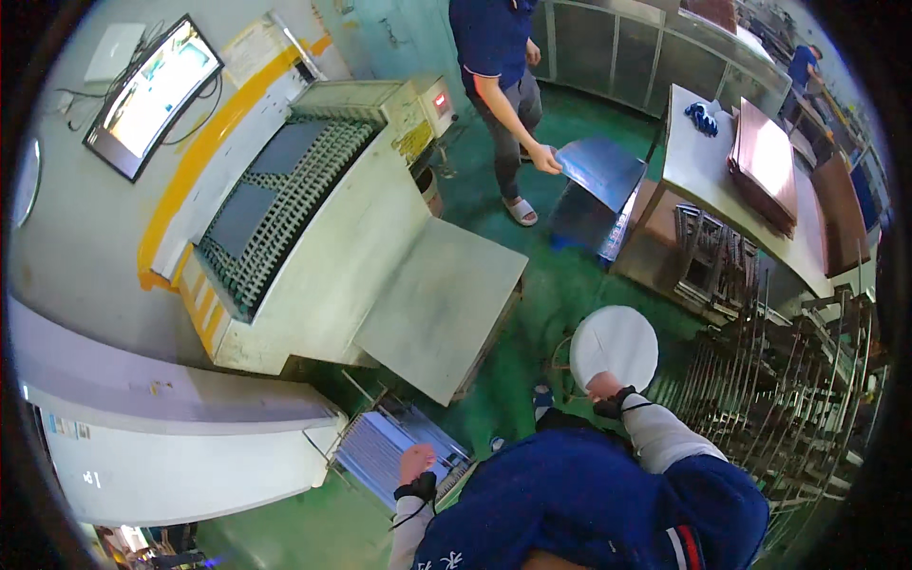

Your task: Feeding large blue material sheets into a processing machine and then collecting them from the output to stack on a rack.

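My left hand (415,463), fingers curled, hangs over a rack (375,446) with pale blue slats beside the low white machine; nothing shows in it. At the near rim of a round white stool (617,347), my right hand (603,385) has its fingers folded in. Whether it grips that rim or only overlaps it in view, I cannot tell. Dark bands circle both my wrists. Farther off, a co-worker's hand (545,160) holds the edge of a thin shiny bluish sheet (600,171).
A grey-topped table (442,299) adjoins a roller conveyor machine (285,199) carrying dark panels. At right, a bench (686,157) bears blue gloves (701,118) and stacked copper-coloured sheets (765,166). Metal racks (760,389) with upright rods crowd the right side. A lit screen (154,97) hangs at left.
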A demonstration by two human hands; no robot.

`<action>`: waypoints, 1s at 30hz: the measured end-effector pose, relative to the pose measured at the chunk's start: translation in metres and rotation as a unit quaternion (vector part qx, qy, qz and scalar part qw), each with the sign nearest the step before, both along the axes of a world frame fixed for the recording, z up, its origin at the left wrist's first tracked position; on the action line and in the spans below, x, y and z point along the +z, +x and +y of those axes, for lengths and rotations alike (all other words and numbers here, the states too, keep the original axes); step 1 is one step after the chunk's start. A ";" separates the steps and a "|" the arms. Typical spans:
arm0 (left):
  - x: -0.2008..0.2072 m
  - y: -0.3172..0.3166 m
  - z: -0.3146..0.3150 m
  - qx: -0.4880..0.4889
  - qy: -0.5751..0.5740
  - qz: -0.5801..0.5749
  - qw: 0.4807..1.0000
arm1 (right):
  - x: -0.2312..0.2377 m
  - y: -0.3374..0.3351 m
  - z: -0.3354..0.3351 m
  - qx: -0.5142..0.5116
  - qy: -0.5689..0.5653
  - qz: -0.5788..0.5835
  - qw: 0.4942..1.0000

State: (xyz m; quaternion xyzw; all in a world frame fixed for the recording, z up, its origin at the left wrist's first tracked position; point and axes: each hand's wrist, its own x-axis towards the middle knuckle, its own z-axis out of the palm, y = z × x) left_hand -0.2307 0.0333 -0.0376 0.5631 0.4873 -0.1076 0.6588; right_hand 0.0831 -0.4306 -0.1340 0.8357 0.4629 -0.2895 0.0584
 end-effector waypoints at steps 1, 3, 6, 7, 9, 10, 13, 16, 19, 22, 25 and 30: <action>-0.005 0.010 0.001 -0.003 0.018 -0.002 1.000 | 0.005 0.015 -0.002 -0.022 0.038 0.005 0.999; -0.006 0.035 -0.006 -0.010 0.034 -0.003 0.999 | 0.006 0.030 -0.009 -0.377 0.138 0.248 0.882; -0.002 0.057 -0.017 0.005 0.055 -0.010 0.998 | 0.006 0.071 -0.002 -0.032 0.139 0.041 0.989; -0.001 0.060 -0.022 -0.020 0.038 -0.029 0.999 | 0.009 0.074 -0.007 -0.010 0.099 0.019 0.995; 0.012 0.068 -0.026 -0.017 0.041 -0.048 0.998 | 0.012 0.083 0.002 0.002 0.049 0.011 0.999; 0.022 0.095 -0.033 -0.030 0.046 -0.044 0.998 | -0.009 0.088 -0.020 -0.007 0.112 0.030 0.993; 0.023 0.119 -0.035 -0.033 0.065 -0.036 0.997 | -0.035 0.088 -0.037 -0.023 0.144 -0.001 0.989; 0.020 0.099 -0.037 -0.014 0.071 -0.032 0.997 | -0.015 0.083 -0.024 0.065 0.119 -0.030 0.990; 0.018 0.114 -0.031 -0.018 0.053 -0.050 0.997 | -0.066 0.082 -0.051 -0.263 0.171 0.306 0.899; 0.004 0.130 -0.029 -0.046 0.062 -0.037 0.996 | -0.095 0.071 -0.069 -0.527 0.257 0.521 0.620; -0.034 0.132 -0.004 -0.456 0.322 -0.039 0.829 | -0.071 0.084 -0.058 -0.042 0.190 0.064 0.979; -0.071 0.142 0.014 -0.421 0.497 -0.228 0.724 | -0.049 0.100 -0.047 -0.445 0.174 0.413 0.776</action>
